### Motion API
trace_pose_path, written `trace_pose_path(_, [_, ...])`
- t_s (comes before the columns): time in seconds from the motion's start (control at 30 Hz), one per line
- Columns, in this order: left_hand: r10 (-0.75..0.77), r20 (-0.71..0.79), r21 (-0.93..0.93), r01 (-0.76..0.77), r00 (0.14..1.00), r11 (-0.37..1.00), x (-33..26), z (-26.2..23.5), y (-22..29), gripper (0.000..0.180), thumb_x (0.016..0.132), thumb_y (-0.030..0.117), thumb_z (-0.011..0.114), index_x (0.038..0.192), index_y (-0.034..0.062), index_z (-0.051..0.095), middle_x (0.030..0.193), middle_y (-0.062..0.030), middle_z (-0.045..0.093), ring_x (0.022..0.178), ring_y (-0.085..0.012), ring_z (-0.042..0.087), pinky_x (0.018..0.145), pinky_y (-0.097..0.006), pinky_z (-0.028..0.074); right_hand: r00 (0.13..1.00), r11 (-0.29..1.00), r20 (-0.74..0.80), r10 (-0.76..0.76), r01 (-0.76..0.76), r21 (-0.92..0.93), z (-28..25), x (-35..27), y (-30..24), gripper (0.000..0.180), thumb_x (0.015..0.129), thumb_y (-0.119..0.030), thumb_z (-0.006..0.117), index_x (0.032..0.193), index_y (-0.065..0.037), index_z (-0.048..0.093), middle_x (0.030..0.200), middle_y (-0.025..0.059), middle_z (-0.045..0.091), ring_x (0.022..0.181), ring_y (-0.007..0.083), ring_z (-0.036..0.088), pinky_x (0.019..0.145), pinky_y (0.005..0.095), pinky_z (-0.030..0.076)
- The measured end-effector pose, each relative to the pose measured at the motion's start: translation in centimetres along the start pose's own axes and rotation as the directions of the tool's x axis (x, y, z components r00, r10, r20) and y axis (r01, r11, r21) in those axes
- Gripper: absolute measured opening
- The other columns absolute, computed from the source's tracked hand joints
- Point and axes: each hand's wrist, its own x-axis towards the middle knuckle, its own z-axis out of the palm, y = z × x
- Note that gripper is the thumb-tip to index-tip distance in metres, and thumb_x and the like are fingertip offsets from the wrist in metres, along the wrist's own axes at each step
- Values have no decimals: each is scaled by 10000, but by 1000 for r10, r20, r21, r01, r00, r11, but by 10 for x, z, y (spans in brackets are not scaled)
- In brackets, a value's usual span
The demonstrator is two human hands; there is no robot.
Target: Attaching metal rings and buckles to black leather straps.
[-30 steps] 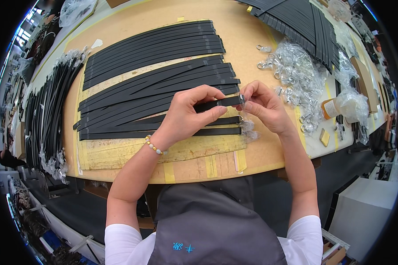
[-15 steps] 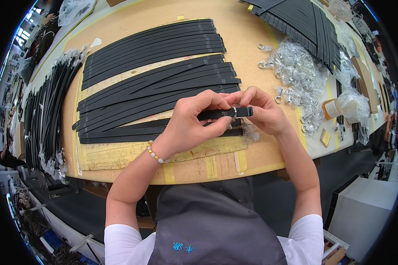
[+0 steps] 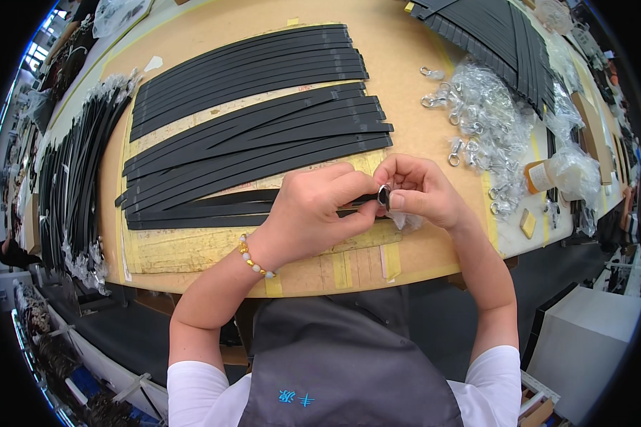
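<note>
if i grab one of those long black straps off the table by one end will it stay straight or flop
Probably flop: the black straps are long, thin and flat, and the rows curve slightly, which suggests a pliable material. It likely weighs little for its length. The one held between the left hand and right hand lies along the wooden table, not lifted.

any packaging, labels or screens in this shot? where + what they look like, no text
Clear plastic bags: right of the hands, crumpled pile holding small metal clasps.
Small bottle: right table edge, white body, orange band, beside another clear bag.
Clear bag: far left corner, crumpled.
Tan printed sheet: under the black straps, yellowed.
No screens.
</note>
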Motion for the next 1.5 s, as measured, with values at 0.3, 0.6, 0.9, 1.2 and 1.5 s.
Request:
trace_pose_path(0.3, [77,62,291,-92,995,952,-6,15,-9,262,738,27,802,979,60,702,769,-61,647,649,-208,654,550,-320,535,910,722,-243,-336,83,-686,23,2,14,131,832,-99,723,861,24,692,654,-42,592,599,7,492,540,215,397])
trace_pose_path(0.6, [-145,80,-41,149,986,988,3,6,-9,261,775,62,803,971,23,634,802,-61,670,690,-116,665,575,-245,563,980,983,-200,4,-41,-181,8,0,12,140,956,-152,714,960,-15,685,803,-58,630,697,1,522,600,201,415])
trace_pose_path(0.9, [-154,97,-60,160,983,985,2,7,-11,243,782,67,800,958,15,639,790,-38,669,700,-77,646,568,-221,553,979,978,-202,-9,-33,-204,9,0,14,133,965,-144,698,955,-13,675,809,-58,623,714,-2,520,609,194,413])
trace_pose_path(1.2, [-159,107,-44,164,982,985,1,7,-13,230,787,60,794,956,11,646,788,-39,671,690,-77,646,562,-222,550,980,971,-199,-24,-24,-238,9,1,15,135,971,-140,692,936,-14,661,769,-83,566,679,-8,456,563,203,356])
trace_pose_path(1.5, [-125,118,-38,131,985,991,0,8,-12,219,792,33,785,967,9,655,814,-51,679,689,-100,654,570,-229,544,965,935,-244,-102,9,-355,16,2,17,105,926,-104,674,883,-23,623,715,-83,520,667,-2,422,550,224,342])
